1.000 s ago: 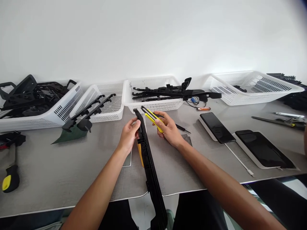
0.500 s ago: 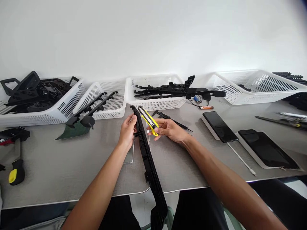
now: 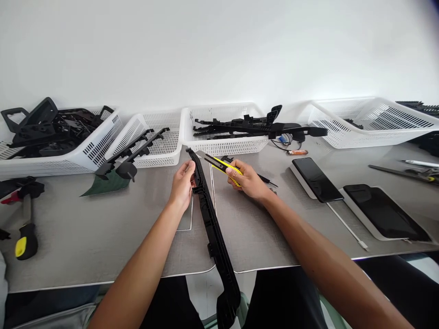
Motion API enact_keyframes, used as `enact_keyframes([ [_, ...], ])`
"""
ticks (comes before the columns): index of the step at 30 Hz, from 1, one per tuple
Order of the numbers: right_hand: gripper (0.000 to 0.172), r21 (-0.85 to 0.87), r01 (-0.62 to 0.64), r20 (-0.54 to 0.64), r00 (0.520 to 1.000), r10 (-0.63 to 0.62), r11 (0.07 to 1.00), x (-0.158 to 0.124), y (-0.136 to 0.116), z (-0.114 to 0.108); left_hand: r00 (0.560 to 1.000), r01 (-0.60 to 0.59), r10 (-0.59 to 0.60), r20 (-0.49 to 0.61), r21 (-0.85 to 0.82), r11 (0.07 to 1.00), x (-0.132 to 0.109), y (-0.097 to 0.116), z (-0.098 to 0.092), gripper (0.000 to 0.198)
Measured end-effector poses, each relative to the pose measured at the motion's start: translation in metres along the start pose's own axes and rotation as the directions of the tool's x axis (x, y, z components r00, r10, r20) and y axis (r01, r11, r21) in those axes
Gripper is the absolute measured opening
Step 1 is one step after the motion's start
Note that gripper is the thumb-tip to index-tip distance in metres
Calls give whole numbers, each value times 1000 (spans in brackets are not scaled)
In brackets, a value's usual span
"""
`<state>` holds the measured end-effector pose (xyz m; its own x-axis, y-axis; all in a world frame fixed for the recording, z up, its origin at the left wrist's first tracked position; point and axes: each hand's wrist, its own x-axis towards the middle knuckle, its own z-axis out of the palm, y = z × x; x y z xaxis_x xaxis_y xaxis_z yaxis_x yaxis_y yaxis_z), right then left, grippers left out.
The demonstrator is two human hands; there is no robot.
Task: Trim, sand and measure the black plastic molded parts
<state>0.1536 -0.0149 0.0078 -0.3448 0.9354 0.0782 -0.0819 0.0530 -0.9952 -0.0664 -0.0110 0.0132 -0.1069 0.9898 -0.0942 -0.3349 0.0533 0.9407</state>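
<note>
A long black plastic trim piece (image 3: 215, 235) slants from above the table down past its front edge. Near its upper end my left hand (image 3: 183, 185) grips it, thumb on top. My right hand (image 3: 245, 179) is closed around a yellow utility knife (image 3: 222, 166), which points up and left. Its blade tip is close to the top of the trim piece; whether they touch I cannot tell. Partly hidden behind the right hand lies a black caliper (image 3: 264, 178) on the table.
White baskets line the wall: one heaped with black parts (image 3: 48, 128), a smaller basket (image 3: 164, 159), a middle basket (image 3: 226, 147) and a right one (image 3: 380, 137). Two phones (image 3: 317, 179) (image 3: 387, 210) lie at right. A screwdriver (image 3: 26, 240) lies at left, near green sheet (image 3: 106, 185).
The knife has turned in my right hand toward the left, and its blade now sticks out. That hand has shifted slightly right. My left hand still holds the trim piece in nearly the same place.
</note>
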Motion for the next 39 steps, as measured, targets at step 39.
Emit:
enact_keyframes([
  [39,25,-687,215,113,975,-191,694,-8,-7,12,987,-47,21,161,158,986,-12,4,10,43],
])
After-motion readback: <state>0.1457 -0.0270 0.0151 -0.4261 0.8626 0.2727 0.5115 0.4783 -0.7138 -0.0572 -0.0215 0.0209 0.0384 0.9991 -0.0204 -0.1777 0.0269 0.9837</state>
